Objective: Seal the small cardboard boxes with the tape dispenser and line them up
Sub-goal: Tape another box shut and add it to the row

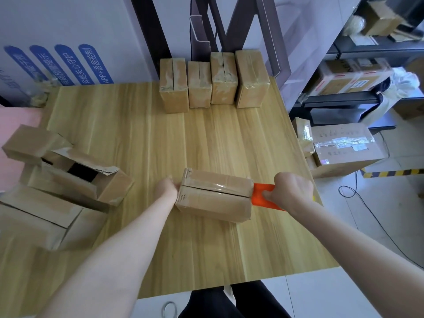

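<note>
A small cardboard box (214,195) lies on its side in the middle of the wooden table (146,134), with clear tape along its top seam. My left hand (167,187) presses against the box's left end; its fingers are hidden behind the box. My right hand (291,191) grips the orange tape dispenser (263,196), which sits at the box's right end. A row of several taped boxes (213,81) stands upright at the table's far edge.
Several open, untaped boxes (68,177) are piled at the table's left edge. A large taped carton (341,148) sits on the floor to the right, by black shelving (367,51) holding more cartons. A cable runs across the floor.
</note>
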Action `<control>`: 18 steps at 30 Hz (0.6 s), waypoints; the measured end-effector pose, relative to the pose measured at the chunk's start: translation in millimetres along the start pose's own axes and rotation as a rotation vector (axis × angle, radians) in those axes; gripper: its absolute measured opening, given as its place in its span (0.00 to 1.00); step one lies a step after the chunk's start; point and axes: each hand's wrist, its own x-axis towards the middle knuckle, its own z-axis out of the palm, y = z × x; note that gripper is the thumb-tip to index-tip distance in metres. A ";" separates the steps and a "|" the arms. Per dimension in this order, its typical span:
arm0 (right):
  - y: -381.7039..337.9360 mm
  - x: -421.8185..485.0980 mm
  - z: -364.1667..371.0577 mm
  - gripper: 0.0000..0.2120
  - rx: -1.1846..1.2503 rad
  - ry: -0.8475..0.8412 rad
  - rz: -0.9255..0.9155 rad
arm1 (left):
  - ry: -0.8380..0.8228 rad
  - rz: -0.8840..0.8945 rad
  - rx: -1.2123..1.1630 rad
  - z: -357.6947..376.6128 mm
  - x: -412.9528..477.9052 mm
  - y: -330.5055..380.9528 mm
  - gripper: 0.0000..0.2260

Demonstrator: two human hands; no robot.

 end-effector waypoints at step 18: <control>-19.5 -20.8 21.7 0.09 -0.076 0.041 -0.094 | -0.257 0.304 0.231 7.4 -38.4 2.6 0.19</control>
